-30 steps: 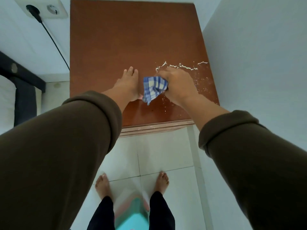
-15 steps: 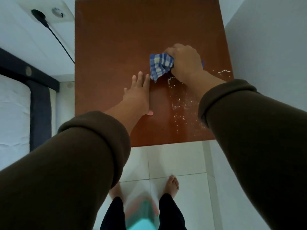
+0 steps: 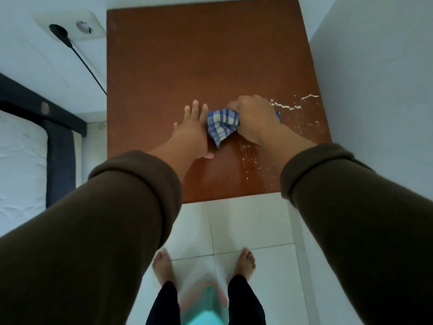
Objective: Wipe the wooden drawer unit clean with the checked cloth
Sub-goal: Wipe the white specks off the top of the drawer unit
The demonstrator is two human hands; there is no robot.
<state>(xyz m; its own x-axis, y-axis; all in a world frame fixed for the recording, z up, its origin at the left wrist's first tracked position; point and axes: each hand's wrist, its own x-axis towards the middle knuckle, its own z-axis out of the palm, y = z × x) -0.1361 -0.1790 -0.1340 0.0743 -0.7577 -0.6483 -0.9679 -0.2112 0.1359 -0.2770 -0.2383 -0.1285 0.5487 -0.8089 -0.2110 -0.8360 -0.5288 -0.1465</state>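
One checked cloth (image 3: 222, 125) lay bunched on the wooden drawer unit (image 3: 199, 62), gripped by the right hand (image 3: 254, 119) with fingers curled. The left hand (image 3: 191, 132) pressed flat beside it, fingers straight, slightly spread.

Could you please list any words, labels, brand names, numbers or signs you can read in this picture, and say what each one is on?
None: no text can be read anywhere in the view.
The wooden drawer unit shows bare wood with white residue, no label.
The checked cloth, gripped by the right hand, bears only its check pattern.
The wall socket and its plug show no marking that can be made out.
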